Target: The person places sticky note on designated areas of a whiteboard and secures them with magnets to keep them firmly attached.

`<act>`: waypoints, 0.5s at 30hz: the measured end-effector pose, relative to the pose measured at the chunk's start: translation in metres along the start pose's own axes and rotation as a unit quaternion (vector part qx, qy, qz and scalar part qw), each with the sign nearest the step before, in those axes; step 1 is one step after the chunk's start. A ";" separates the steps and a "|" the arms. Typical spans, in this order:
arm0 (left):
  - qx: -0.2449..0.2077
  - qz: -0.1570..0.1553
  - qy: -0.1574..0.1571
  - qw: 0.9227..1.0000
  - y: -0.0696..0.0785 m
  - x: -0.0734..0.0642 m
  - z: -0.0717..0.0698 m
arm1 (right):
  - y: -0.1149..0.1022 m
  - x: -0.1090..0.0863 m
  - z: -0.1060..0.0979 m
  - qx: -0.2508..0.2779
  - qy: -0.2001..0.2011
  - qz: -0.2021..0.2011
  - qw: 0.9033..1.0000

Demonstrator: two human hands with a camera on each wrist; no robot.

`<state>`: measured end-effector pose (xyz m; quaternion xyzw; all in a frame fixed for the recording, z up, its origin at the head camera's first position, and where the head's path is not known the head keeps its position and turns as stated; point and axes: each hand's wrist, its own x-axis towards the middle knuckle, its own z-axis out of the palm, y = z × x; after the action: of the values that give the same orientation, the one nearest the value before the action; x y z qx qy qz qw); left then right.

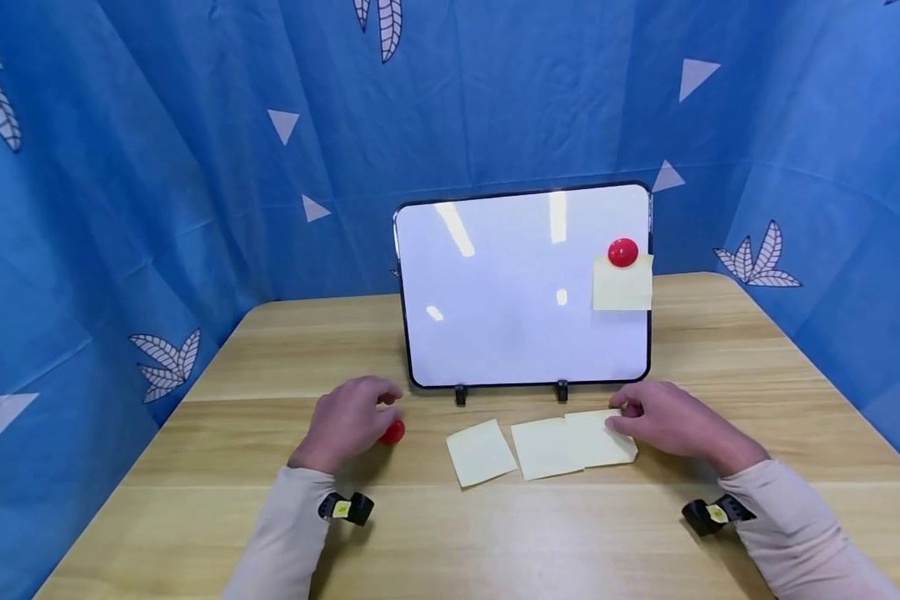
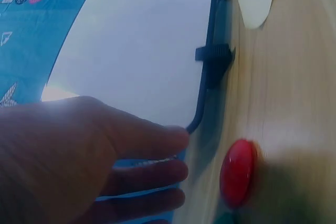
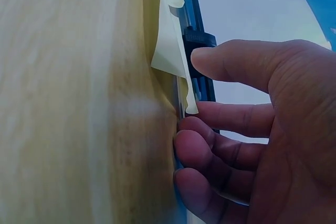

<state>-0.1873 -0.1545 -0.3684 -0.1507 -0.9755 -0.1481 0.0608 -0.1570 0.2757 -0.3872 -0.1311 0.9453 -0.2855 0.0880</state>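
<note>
My left hand point(image 1: 348, 421) hovers beside a red round magnet point(image 2: 238, 173) on the table. In the left wrist view its thumb and fingers are extended, with a gap between them and the magnet. My right hand point(image 1: 663, 421) is at the right end of a row of pale yellow sticky notes. Its index fingertip is at the lifted edge of the rightmost note point(image 1: 600, 439), and the thumb stands apart from the index finger. That note overlaps the middle note point(image 1: 543, 448); another note point(image 1: 482, 453) lies to the left.
Behind the notes a whiteboard point(image 1: 510, 300) stands upright on small black feet point(image 1: 461, 394). A red magnet point(image 1: 622, 252) sits over a sticky note point(image 1: 621, 287) on its right side. A blue patterned curtain point(image 1: 450, 100) surrounds the wooden table point(image 1: 495, 542).
</note>
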 end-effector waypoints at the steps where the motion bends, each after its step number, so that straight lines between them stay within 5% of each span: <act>1: -0.001 -0.001 -0.005 1.000 -0.002 -0.001 -0.001 | 0.000 0.000 0.000 0.000 -0.001 -0.001 1.000; 15: -0.029 -0.003 -0.046 0.999 -0.021 -0.009 -0.003 | -0.001 0.000 0.000 0.015 -0.007 -0.001 1.000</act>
<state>-0.1854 -0.1764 -0.3727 -0.1564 -0.9729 -0.1697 0.0111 -0.1567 0.2745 -0.3865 -0.1323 0.9401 -0.2991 0.0964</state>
